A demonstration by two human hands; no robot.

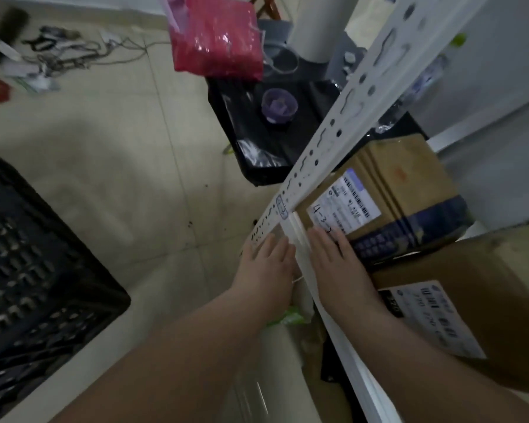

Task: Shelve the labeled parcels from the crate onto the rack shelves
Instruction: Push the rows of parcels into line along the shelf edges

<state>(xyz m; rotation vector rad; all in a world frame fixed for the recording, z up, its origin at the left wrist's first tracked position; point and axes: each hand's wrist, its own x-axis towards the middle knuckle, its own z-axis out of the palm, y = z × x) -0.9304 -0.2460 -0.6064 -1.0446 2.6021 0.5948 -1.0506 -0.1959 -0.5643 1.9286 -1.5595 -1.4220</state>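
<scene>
On the rack shelf (pixel 353 370) at the right, a brown cardboard parcel (pixel 409 178) was seen standing just behind the white front edge. Its white shipping label (pixel 345 206) was turned outward and marked by hand with "4-3". The right hand (pixel 333 254) was laid flat against that labelled face, fingers straight and together, with the fingertips touching the label's lower edge; nothing was grasped by it. The left hand (pixel 268 257) was likewise released. Its straight fingers were pressed against the lower part of the perforated white upright (pixel 342 117), at the corner where the upright met the shelf edge. The two hands were held close together, parted only by that corner. A second parcel (pixel 486 285), larger and also brown, was placed just beside the first on the nearer side, with its own printed label (pixel 431 319) facing out. Well apart at the left, the black lattice crate (pixel 37 270) was set on the pale tiled floor (pixel 119 148); its contents could not be told. Beyond the upright a black bin (pixel 257 138) was seen with a purple cup (pixel 279 106) on it and a pink plastic bag (pixel 217 38) above it. Tangled cables (pixel 74 53) were strewn farther off on the floor.
</scene>
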